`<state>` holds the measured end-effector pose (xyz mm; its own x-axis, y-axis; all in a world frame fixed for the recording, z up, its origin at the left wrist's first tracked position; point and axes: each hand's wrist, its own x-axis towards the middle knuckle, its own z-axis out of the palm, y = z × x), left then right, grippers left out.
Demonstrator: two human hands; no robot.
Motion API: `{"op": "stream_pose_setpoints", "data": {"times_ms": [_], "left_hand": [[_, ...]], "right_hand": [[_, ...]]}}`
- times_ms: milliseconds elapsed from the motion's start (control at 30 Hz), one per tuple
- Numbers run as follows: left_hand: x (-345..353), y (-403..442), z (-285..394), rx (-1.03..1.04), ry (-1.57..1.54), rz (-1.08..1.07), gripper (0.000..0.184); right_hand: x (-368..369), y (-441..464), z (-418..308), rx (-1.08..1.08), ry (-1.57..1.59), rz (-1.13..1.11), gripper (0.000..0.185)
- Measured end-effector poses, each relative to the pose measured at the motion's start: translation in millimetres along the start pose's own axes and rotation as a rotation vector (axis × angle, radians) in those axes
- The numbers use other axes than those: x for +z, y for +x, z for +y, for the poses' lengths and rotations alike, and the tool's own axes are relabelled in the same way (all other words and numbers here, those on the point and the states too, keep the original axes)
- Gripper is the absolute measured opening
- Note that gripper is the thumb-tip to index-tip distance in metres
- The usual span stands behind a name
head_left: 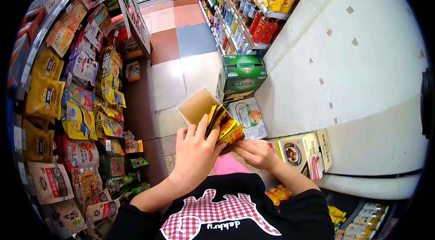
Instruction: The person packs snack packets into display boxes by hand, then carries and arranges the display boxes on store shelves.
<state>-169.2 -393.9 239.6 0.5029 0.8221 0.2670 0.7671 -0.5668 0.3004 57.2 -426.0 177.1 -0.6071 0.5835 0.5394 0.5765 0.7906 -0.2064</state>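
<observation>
In front of my chest is a small cardboard box [197, 106] with its pale flap raised, full of upright yellow and dark snack packets [228, 127]. My left hand [194, 153] lies over the left side of the packets, fingers bent onto them and the thumb near their lower edge. At the lower right corner, my right hand [257, 154] pinches the edge of the packets or box; its fingertips partly hide which. The lower part of the box is hidden behind my hands.
On the left, a rack holds hanging snack bags [81, 120]. A green beer carton [244, 74] and a white bag [249, 117] stand by the white wall [344, 59]. Drink shelves [244, 9] line the aisle; a beige carton [294, 151] is right of me.
</observation>
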Motion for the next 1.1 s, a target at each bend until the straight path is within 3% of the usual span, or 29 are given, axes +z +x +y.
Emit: {"op": "stream_pose_setpoints", "data": {"times_ms": [367,500,767,1100], "left_hand": [[51.7,134.8,-0.1,-0.100,-0.133,-0.004,0.022],[69.9,169.4,-17.4,-0.070,-0.124,-0.132,0.015],[124.9,235.9,-77.0,-0.002,-0.099,-0.291,0.009],[193.0,342.0,-168.2,-0.011,-0.343,-0.382,0.011]], "right_hand": [[1.9,-1.7,129.2,0.116,0.080,-0.010,0.023],[6.8,3.7,162.2,0.164,0.110,-0.018,0.020],[39.3,28.9,214.6,0.320,0.052,-0.090,0.019],[85.0,70.9,274.1,0.563,-0.024,-0.115,0.027]]}}
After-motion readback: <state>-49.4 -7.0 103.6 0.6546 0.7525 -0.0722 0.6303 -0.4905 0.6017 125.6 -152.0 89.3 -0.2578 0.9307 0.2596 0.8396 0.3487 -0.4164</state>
